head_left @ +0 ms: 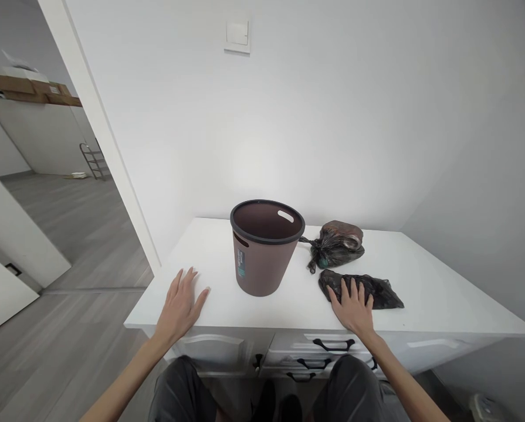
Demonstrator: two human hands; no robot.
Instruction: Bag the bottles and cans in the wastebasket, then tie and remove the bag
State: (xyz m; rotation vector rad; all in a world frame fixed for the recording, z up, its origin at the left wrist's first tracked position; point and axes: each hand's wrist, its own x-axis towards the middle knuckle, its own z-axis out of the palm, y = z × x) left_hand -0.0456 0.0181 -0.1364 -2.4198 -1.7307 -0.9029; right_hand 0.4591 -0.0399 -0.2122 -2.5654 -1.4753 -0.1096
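A brown plastic bin (262,258) with a dark rim stands upright in the middle of the white desk (429,293). My left hand (180,305) lies flat and open on the desk's front left, a short way left of the bin, holding nothing. My right hand (354,305) rests open, fingers spread, on a flat folded black plastic bag (379,291) at the front right. Just behind that bag lies a tied, filled dark bag (338,243), close to the bin's right side.
The desk stands against a white wall with a switch plate (237,34) above. Drawers with black handles (330,346) face my knees. An open doorway at left leads to a room with grey flooring (64,234) and stacked cardboard on a shelf.
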